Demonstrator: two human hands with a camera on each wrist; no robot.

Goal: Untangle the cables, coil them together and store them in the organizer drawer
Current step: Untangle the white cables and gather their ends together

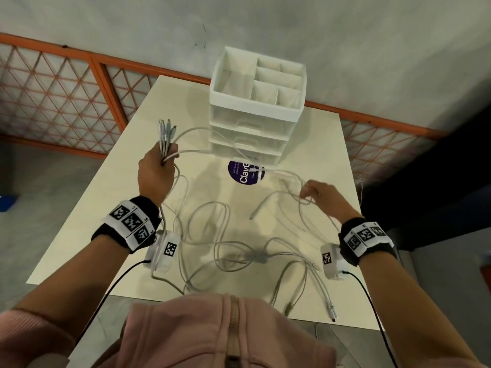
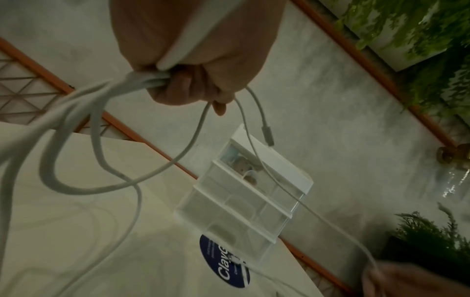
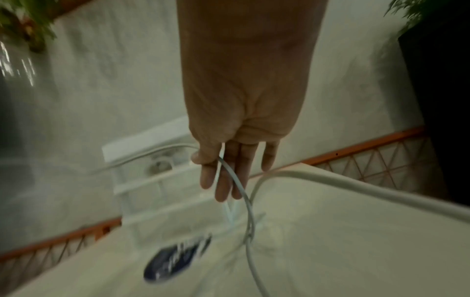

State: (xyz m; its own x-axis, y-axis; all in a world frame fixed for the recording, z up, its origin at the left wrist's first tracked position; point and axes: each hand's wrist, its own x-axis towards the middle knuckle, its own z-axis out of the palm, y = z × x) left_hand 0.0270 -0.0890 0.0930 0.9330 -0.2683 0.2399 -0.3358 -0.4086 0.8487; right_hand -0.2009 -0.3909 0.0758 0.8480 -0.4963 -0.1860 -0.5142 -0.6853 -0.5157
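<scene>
— Several white cables (image 1: 225, 251) sprawl in loops across the lower middle of the frame, near the desk (image 1: 313, 144) edge. Why is the left hand (image 1: 155, 172) raised?

— It's fisted round a bundle of cable ends, plugs pointing up at centre left; probably to keep the sorted ends together while the rest gets freed.

— And the right hand (image 1: 317, 193)?

— Centre right, fingers fairly straight, one strand hooked between thumb and fingers, seemingly teasing out a loop.

— Further back?

— A round purple sticker (image 1: 245, 172), then the white organizer (image 1: 255, 107) at upper centre, drawers closed. Behind: an orange lattice railing (image 1: 66, 83) and a grey wall (image 1: 372, 35).
</scene>
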